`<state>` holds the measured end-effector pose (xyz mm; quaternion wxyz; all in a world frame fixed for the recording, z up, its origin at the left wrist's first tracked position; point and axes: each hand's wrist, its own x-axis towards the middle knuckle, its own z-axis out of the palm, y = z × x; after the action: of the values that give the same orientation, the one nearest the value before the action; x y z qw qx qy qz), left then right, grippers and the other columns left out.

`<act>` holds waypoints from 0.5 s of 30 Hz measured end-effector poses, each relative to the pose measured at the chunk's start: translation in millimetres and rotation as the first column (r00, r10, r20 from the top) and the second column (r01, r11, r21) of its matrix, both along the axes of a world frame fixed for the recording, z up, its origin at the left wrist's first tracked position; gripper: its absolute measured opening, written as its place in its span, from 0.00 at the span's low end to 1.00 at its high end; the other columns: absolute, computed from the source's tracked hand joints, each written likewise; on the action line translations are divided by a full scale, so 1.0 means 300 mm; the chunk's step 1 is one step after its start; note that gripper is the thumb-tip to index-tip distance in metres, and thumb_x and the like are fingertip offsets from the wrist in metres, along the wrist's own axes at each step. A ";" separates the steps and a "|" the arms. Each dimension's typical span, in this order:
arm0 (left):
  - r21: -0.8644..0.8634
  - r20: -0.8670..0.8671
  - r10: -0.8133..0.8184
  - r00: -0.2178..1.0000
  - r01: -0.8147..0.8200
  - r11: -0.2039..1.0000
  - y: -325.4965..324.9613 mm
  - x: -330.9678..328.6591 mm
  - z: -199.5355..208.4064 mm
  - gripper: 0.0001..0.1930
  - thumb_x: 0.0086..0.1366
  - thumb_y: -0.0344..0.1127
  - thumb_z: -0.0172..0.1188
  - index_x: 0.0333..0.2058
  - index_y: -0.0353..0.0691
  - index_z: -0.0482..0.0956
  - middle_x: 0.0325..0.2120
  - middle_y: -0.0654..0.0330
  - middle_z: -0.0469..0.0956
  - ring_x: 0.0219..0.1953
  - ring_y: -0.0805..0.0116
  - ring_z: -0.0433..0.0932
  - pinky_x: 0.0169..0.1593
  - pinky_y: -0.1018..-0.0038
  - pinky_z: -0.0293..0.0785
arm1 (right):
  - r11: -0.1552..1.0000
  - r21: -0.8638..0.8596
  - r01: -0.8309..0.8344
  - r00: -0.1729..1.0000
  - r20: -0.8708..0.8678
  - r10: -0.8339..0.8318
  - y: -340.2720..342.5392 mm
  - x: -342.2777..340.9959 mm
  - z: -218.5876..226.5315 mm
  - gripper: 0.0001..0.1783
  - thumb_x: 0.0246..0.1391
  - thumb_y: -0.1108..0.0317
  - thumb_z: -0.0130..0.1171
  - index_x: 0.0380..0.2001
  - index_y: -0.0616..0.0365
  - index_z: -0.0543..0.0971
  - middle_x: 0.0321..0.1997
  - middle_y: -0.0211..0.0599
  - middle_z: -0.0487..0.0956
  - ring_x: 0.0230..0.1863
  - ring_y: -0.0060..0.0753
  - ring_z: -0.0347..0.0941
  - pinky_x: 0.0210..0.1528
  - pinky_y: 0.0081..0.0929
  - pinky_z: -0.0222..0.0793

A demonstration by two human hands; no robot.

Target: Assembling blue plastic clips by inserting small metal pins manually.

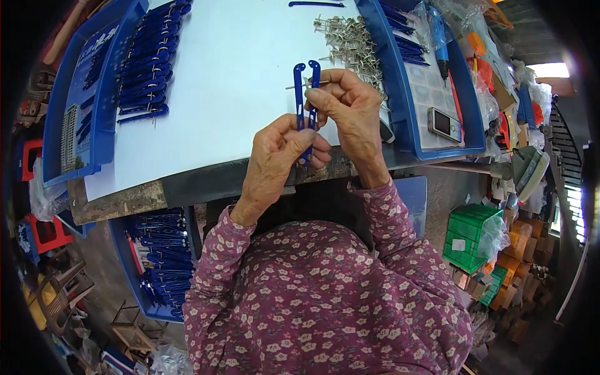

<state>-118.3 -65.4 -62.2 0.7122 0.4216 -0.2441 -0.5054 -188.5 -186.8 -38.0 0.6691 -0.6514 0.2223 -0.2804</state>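
Just over the table's near edge, I hold a blue piece with two narrow legs (299, 90), rounded at their top ends and close together at the bottom. My left hand (270, 153) is closed round its lower part, thumb in front. Higher up, my right hand (356, 109) pinches the right leg between thumb and fingers. A small silvery metal pin (291, 87) crosses the legs near the right thumb; whether the fingers also grip it is hidden. Beyond the right hand lies a heap of metal pins (350, 40).
Many blue pieces (147, 69) lie stacked in a row on the white tabletop (231, 81). Blue trays flank it, the left one (103, 140) and the right one (409, 122), which holds a mobile phone (445, 125). Below the table stands another blue bin (150, 309) of blue pieces.
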 end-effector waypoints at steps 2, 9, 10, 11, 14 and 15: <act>0.011 0.001 -0.018 1.000 0.018 1.000 0.001 0.004 -0.008 0.13 0.64 0.35 0.48 0.39 0.28 0.68 0.26 0.53 0.76 0.27 0.69 0.77 0.32 0.78 0.75 | 1.000 -0.013 0.023 1.000 -0.020 -0.023 -0.001 -0.002 -0.009 0.11 0.48 0.72 0.58 0.34 0.66 0.73 0.22 0.32 0.76 0.19 0.14 0.66 0.21 0.11 0.62; -0.003 -0.005 -0.042 0.999 0.042 0.999 0.011 0.017 -0.030 0.11 0.63 0.34 0.49 0.37 0.29 0.69 0.25 0.53 0.76 0.24 0.70 0.77 0.28 0.80 0.75 | 0.995 0.086 -0.040 0.998 -0.036 0.043 -0.004 0.006 -0.026 0.14 0.54 0.60 0.53 0.26 0.62 0.75 0.18 0.27 0.72 0.16 0.12 0.61 0.18 0.10 0.57; -0.003 -0.004 -0.043 0.999 0.043 0.999 0.012 0.017 -0.031 0.11 0.63 0.34 0.49 0.37 0.29 0.69 0.25 0.53 0.76 0.24 0.70 0.77 0.28 0.80 0.75 | 0.995 0.088 -0.051 0.998 -0.033 0.054 -0.007 0.007 -0.031 0.16 0.54 0.59 0.52 0.23 0.62 0.75 0.17 0.25 0.71 0.15 0.11 0.59 0.16 0.10 0.53; -0.001 -0.004 -0.039 0.999 0.039 0.999 0.013 0.018 -0.032 0.11 0.63 0.34 0.49 0.37 0.29 0.69 0.24 0.53 0.76 0.24 0.70 0.77 0.28 0.80 0.75 | 0.995 0.088 -0.050 0.998 -0.033 0.054 -0.009 0.007 -0.029 0.16 0.54 0.59 0.52 0.23 0.62 0.75 0.17 0.25 0.71 0.15 0.11 0.59 0.16 0.10 0.53; 0.013 -0.007 -0.040 0.999 0.040 0.999 0.018 0.021 -0.040 0.11 0.63 0.34 0.49 0.37 0.29 0.69 0.25 0.53 0.76 0.24 0.70 0.77 0.28 0.79 0.75 | 0.991 0.114 -0.062 0.992 -0.100 0.074 -0.014 0.009 -0.030 0.17 0.54 0.58 0.53 0.21 0.61 0.75 0.16 0.23 0.69 0.14 0.09 0.54 0.16 0.11 0.46; 0.025 -0.009 -0.044 0.999 0.044 0.999 0.020 0.023 -0.043 0.11 0.63 0.33 0.48 0.36 0.29 0.69 0.25 0.52 0.76 0.24 0.69 0.77 0.29 0.78 0.75 | 0.983 0.162 -0.089 0.991 -0.086 0.104 -0.016 0.012 -0.039 0.16 0.53 0.59 0.54 0.20 0.61 0.75 0.15 0.22 0.68 0.14 0.09 0.52 0.16 0.12 0.44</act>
<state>-111.3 -59.3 -75.0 0.6966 0.4229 -0.2440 -0.5257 -184.8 -191.6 -49.5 0.7202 -0.6188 0.2433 -0.1979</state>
